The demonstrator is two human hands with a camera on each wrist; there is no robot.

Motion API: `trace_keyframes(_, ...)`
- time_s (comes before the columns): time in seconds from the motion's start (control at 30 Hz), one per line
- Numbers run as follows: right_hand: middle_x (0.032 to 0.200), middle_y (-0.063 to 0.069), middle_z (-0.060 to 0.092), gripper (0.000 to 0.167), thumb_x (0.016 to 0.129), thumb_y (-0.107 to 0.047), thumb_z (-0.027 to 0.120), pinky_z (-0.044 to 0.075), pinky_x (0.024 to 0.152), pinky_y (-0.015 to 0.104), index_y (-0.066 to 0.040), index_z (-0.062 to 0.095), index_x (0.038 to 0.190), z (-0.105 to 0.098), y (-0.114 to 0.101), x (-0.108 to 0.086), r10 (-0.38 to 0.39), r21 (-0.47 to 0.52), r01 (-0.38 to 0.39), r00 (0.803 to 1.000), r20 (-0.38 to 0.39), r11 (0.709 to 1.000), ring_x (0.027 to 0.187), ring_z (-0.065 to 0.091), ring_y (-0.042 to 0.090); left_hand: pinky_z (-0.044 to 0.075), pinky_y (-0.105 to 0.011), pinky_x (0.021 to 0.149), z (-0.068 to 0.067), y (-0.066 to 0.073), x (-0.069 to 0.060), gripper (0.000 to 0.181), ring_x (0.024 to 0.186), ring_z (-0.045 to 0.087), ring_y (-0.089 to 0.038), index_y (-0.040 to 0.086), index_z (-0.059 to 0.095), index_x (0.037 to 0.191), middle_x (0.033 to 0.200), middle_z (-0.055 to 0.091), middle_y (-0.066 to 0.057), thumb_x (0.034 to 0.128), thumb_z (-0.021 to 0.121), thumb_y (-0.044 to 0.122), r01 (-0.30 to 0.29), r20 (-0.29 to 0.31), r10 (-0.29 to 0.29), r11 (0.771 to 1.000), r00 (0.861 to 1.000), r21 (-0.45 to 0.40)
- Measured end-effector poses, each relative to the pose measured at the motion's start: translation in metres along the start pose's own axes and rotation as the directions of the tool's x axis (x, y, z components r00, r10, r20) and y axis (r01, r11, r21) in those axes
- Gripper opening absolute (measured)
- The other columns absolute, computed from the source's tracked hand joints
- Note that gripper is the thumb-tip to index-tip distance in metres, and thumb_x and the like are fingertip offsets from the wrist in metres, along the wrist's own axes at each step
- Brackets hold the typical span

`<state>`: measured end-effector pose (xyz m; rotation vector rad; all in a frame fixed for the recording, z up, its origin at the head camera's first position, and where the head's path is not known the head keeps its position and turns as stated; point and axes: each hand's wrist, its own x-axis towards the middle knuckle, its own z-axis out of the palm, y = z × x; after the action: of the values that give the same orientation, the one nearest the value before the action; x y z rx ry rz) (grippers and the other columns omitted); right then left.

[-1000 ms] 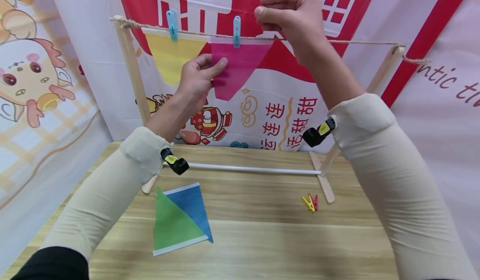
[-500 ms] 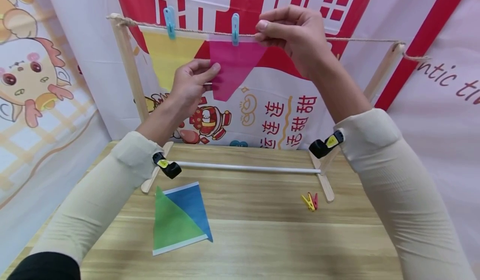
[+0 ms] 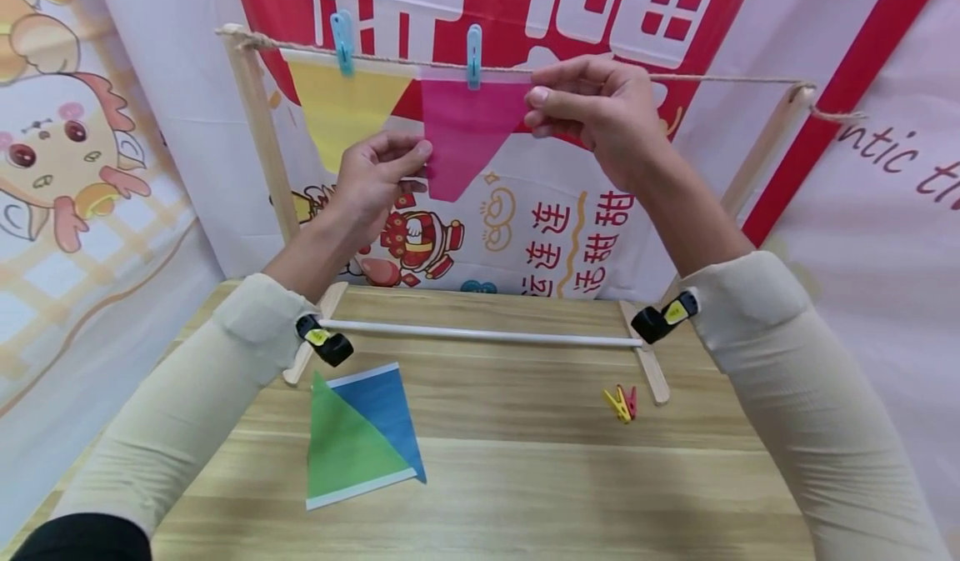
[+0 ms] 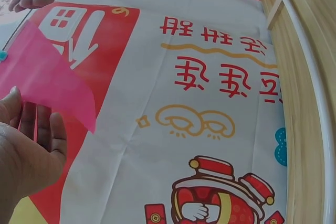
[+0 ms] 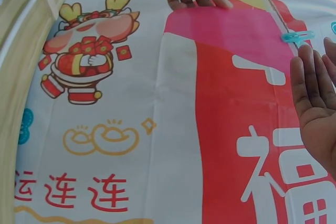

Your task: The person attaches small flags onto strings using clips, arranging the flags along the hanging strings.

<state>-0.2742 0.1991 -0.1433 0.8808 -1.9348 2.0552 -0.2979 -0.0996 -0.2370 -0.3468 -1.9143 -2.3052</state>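
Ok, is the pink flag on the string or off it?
The pink flag is on: a blue clothespin clips its top edge to the string, and it hangs below.

Red characters 运连连 [image 5: 62, 191] and 活甜甜 [image 3: 595, 247] stand in parallel lines on the white cloth backdrop [image 5: 176, 108]. A large white 福 [image 5: 256, 142] fills part of the backdrop's red area [image 5: 223, 129]. The right-hand curtain [image 3: 892, 236] bears cursive "ntic" [image 3: 879, 154], the next word cut off after "t". Print on the wrist cameras' yellow labels [image 3: 677, 312] is too small to read.
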Motion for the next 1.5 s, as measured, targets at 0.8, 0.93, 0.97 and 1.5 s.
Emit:
trace_keyframes(0.8,0.111,0.005,0.087,0.033,0.103,-0.017,0.083,0.07,0.088,0.029,-0.004,0.079,0.134,-0.021,0.052,-0.043,0.132,-0.085,-0.136,0.99,-0.045,0.987,0.096,0.086,0.022,0.066,-0.021,0.087,-0.012,-0.015,-0.009,0.027,0.097,0.077,-0.015,0.012,0.078,0.131,0.109,0.08,0.0,0.107,0.079,0.025,-0.019,0.016,0.017,0.995,1.0,0.094)
trace_keyframes(0.93,0.109,0.002,0.087,0.034,0.103,-0.019,0.084,0.07,0.087,0.028,-0.007,0.08,0.134,-0.022,0.061,-0.052,0.147,-0.122,-0.152,0.988,-0.042,0.981,0.094,0.086,0.02,0.065,-0.021,0.087,-0.013,-0.02,-0.01,0.027,0.097,0.077,-0.015,0.014,0.079,0.13,0.108,0.08,0.0,0.1067,0.08,0.027,-0.013,0.024,0.011,0.994,1.0,0.113)
trace_keyframes(0.97,0.108,0.001,0.087,0.032,0.103,-0.019,0.084,0.069,0.087,0.027,-0.008,0.08,0.133,-0.023,0.063,-0.054,0.148,-0.134,-0.152,0.988,-0.037,0.979,0.093,0.085,0.019,0.066,-0.021,0.087,-0.013,-0.022,-0.011,0.027,0.098,0.077,-0.016,0.014,0.079,0.13,0.108,0.08,0.0,0.1066,0.08,0.028,-0.014,0.026,0.011,0.993,1.0,0.116)
trace_keyframes(1.5,0.108,0.004,0.086,0.028,0.106,-0.015,0.08,0.07,0.083,0.028,-0.002,0.08,0.131,-0.042,0.089,-0.092,0.228,-0.228,-0.225,0.973,-0.012,0.947,0.088,0.084,0.02,0.066,-0.023,0.088,-0.024,-0.041,-0.027,0.031,0.096,0.075,-0.016,0.013,0.079,0.131,0.105,0.08,0.002,0.1068,0.08,0.032,0.043,0.045,-0.054,0.975,0.998,0.216)
